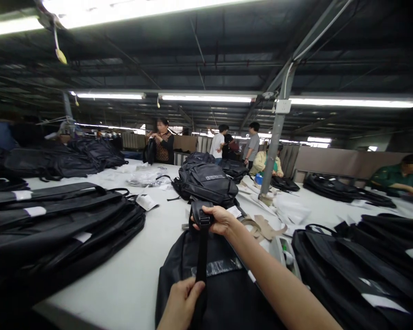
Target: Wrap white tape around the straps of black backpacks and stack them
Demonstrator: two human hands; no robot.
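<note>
So I've got a black bag [234, 298] lying flat on the tabletop [124, 275] right in front of me, and both my hands are on its strap. My right hand [221, 221] has the padded end [197, 211] up above the bag's top, thumb and fingers closed around it beside the buckle [204, 220]. My left hand [181, 297] is lower down, thumb and fingers pinching the webbing [202, 256], which looks pretty straight between the two.

As for how far along things are: webbing's already at the buckle, looks threaded through it to me, but I can't make out the loose end or the lower attachment. No telling from here if the length is final. The clear strip [223, 266] across the bag is on, all crinkly and shiny.

Material-wise, the bag is smooth and slightly glossy, kinda leathery, with a rounded top and a floppy, flattish body. Webbing is flat, matte and narrow, padded bit is thicker with a rounded end, and the buckle looks like hard ribbed plastic. Just beyond sits a plumper backpack [208, 181], with flat floppy stacks [72, 224] off to the left.
</note>
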